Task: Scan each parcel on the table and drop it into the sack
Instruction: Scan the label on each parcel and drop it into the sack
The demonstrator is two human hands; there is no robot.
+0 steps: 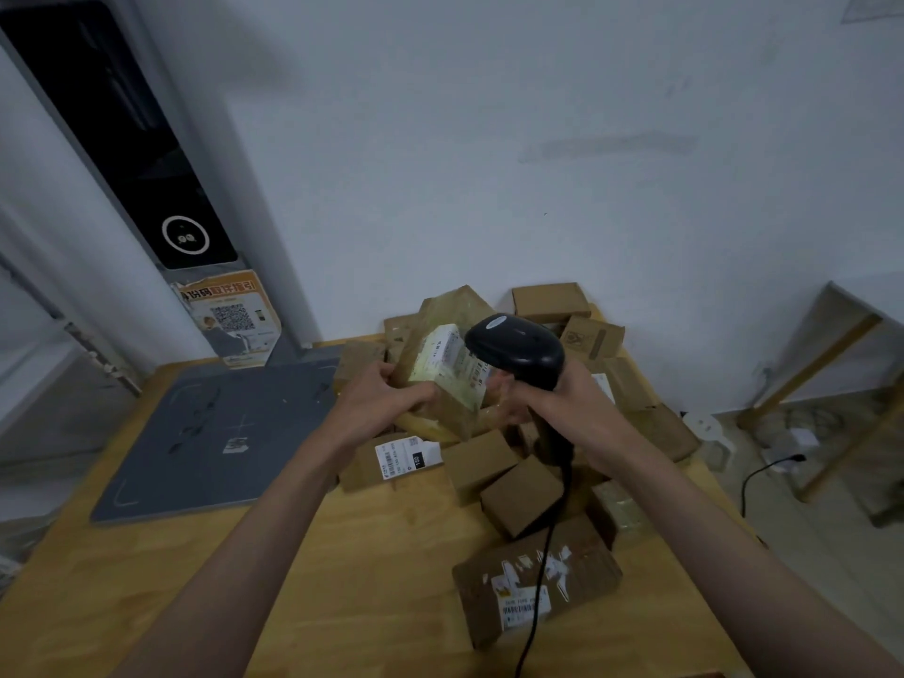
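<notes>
- Right now the left hand grips a taped brown parcel lifted clear above the heap of parcels, fingers curled round its left side, tilted so that the white shipping label faces up and to the right
- That tilt looks deliberate: it turns the barcode toward the scanner, whose black head sits just right of the label, nearly touching the parcel
- The right hand is wrapped round the scanner's handle, the head angled left at the label; whether a finger is on the trigger I cannot tell
- From the handle a black cable trails down over the heap toward the near edge of the wooden table
- My reading is that the scan of this one parcel is under way, with the drop into the sack not yet done; no sack shows in view
- Counts: one scanner, one parcel in hand, two hands in view
- The heap holds roughly a dozen or more brown boxes; an exact count fails, since many overlap or lie hidden under the arms
- At least two boxes in the heap show a white label face up, one just below the held parcel and one nearest the camera
- Left of the heap, one grey mat lies flat on the table
- Behind the mat, one dark upright panel stands against the wall
</notes>
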